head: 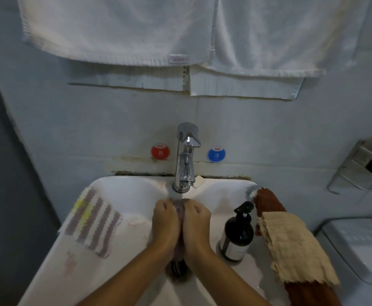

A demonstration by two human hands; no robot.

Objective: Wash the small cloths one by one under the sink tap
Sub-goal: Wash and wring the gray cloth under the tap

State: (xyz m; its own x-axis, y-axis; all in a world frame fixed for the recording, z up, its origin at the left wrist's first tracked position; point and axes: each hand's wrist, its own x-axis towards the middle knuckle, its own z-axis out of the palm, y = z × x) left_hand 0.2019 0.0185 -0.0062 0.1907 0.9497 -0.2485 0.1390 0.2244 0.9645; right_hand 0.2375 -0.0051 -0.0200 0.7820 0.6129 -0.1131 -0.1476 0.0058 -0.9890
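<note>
Over the white sink (52, 250) my left hand (165, 221) and my right hand (197, 221) are pressed side by side, both gripping a small pale pinkish cloth (179, 212) bunched between them. The cloth sits right under the chrome tap (186, 155), and a stream of water falls onto it. Most of that cloth is hidden by my fingers; a wet end hangs below my wrists toward the drain (177, 267). A striped purple, white and yellow cloth (92, 221) lies on the left rim. On the right rim lie a beige cloth (291, 244) and a rust-brown cloth (269, 202).
A dark pump bottle (238, 235) stands on the right rim, close to my right hand. A small soap bar (199, 181) lies behind the tap. White towels (119, 29) hang above. A wire rack (363, 168) is on the right wall, above a white appliance (361, 246).
</note>
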